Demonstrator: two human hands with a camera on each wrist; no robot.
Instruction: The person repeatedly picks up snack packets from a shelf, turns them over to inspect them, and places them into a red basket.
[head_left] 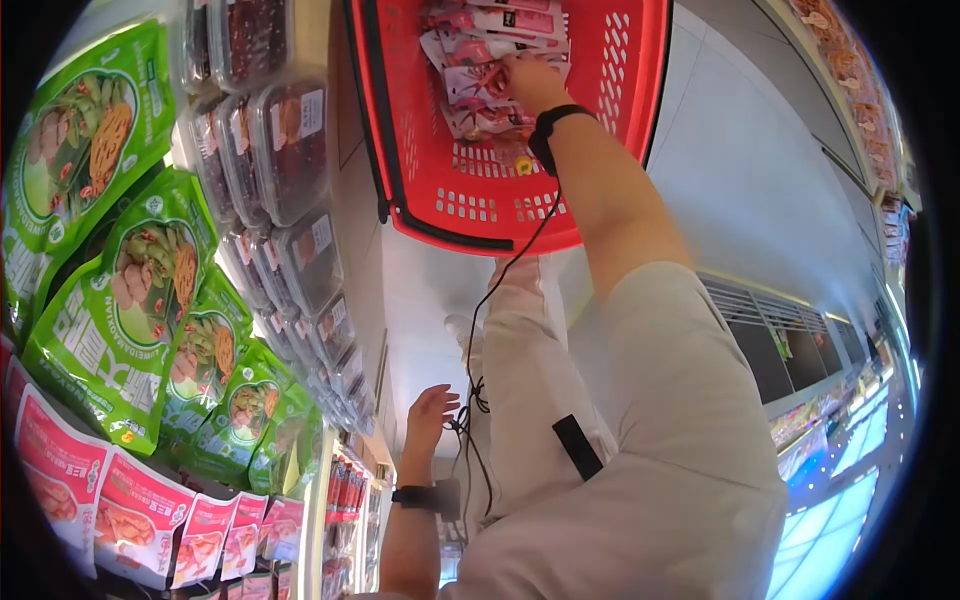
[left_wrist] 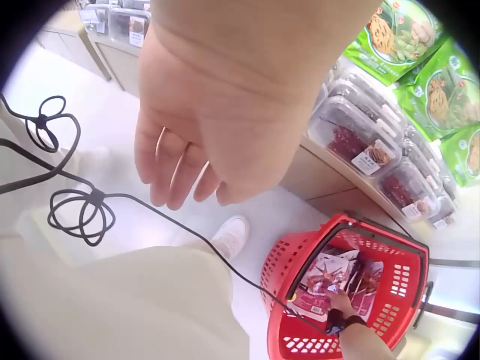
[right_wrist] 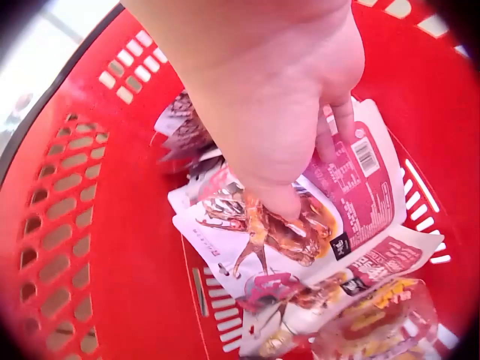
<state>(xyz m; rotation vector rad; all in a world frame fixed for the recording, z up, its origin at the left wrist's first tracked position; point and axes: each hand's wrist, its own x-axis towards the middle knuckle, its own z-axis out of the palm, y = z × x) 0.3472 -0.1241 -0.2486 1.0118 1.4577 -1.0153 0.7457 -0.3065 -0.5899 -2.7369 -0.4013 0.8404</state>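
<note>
Inside a red shopping basket (head_left: 410, 60), my right hand (head_left: 535, 82) reaches down onto a pile of pink-and-white food packets (head_left: 475, 82). The right wrist view shows its thumb and fingers gripping the top packet (right_wrist: 255, 262), printed with a barcode and a picture of glazed brown food. A clear-and-yellow packet (right_wrist: 382, 322) lies beside the pile, towards the lower right. Away from the basket, my left hand (head_left: 432, 412) hangs beside the legs with loosely bent fingers, holding nothing; its palm shows in the left wrist view.
Shelves on the left carry green food bags (head_left: 110, 320), stacked clear plastic boxes (head_left: 290, 140) and pink-and-white packets (head_left: 140, 510). A black cable (left_wrist: 150, 206) with looped bundles runs between the wrists, over the basket rim. A shoe (left_wrist: 231, 236) stands on the pale floor near the basket.
</note>
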